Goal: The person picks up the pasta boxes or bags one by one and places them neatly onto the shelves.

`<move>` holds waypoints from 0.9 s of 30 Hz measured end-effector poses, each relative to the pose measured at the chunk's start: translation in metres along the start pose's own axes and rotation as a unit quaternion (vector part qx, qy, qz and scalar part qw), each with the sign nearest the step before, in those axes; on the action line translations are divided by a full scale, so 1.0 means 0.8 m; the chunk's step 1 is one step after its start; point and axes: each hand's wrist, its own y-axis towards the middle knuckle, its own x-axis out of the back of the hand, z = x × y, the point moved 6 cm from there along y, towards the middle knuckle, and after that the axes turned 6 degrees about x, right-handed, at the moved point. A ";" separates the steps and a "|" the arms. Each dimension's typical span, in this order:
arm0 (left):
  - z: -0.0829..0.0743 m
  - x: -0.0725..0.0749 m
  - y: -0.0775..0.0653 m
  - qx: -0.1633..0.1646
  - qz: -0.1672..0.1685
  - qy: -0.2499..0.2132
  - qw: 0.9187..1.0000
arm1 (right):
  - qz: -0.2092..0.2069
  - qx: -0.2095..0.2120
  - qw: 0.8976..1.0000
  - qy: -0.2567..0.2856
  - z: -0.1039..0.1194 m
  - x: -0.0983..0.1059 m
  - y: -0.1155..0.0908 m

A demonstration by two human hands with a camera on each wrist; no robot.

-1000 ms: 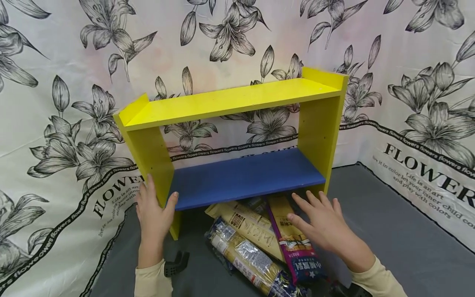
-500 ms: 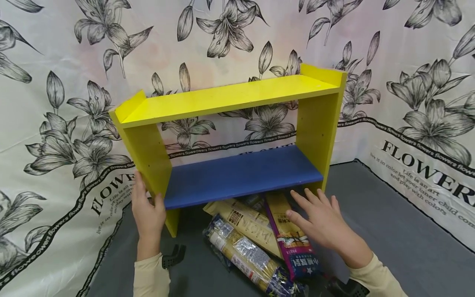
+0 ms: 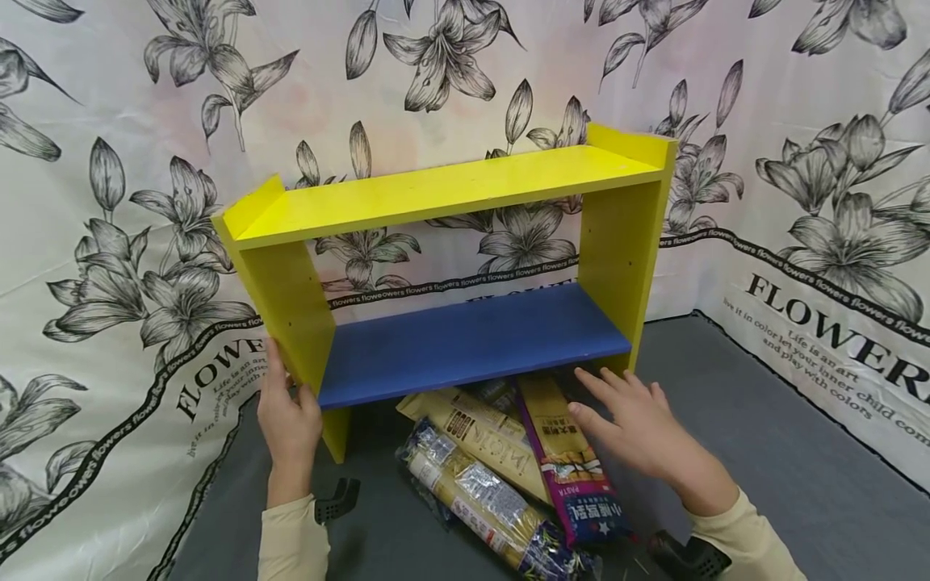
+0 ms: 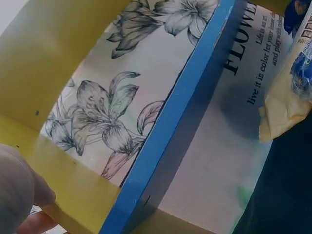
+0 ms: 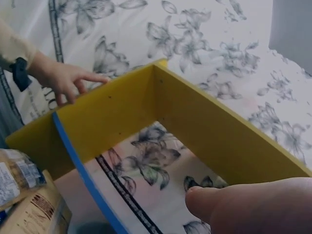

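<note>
A small shelf unit (image 3: 450,198) with yellow side panels and a blue shelf board (image 3: 475,343) stands at the middle of the head view. At its left side panel (image 3: 279,315), my left hand (image 3: 289,428) grips the front edge, thumb and fingers on either side; the left wrist view shows that yellow panel between them. My right hand (image 3: 647,424) is spread, fingers extended, by the shelf's lower right front, beside a purple and gold pasta packet (image 3: 570,464). It holds nothing. The right wrist view shows my right thumb (image 5: 209,204) in front of the shelf.
A cream packet (image 3: 487,440) and a clear bag of spaghetti (image 3: 475,500) lie aslant on the grey surface (image 3: 741,411), partly under the blue board. Flower-printed cloth (image 3: 821,202) rises behind and on both sides.
My left hand has moved from beside the left panel with fingers spread to gripping its edge. The right hand has shifted only slightly. The packets lie as before.
</note>
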 end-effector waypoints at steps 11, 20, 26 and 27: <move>0.005 -0.002 -0.001 0.007 0.012 0.005 1.000 | 0.041 -0.034 0.995 0.081 -0.055 0.005 0.013; 0.005 0.001 0.000 0.005 0.019 0.000 1.000 | 0.126 -0.067 0.974 0.177 -0.083 -0.046 0.027; 0.005 0.001 0.001 -0.003 0.024 0.002 1.000 | 0.190 -0.033 0.956 0.221 -0.079 -0.083 0.029; 0.005 0.001 0.001 -0.003 0.025 0.003 1.000 | 0.193 -0.029 0.956 0.220 -0.078 -0.087 0.029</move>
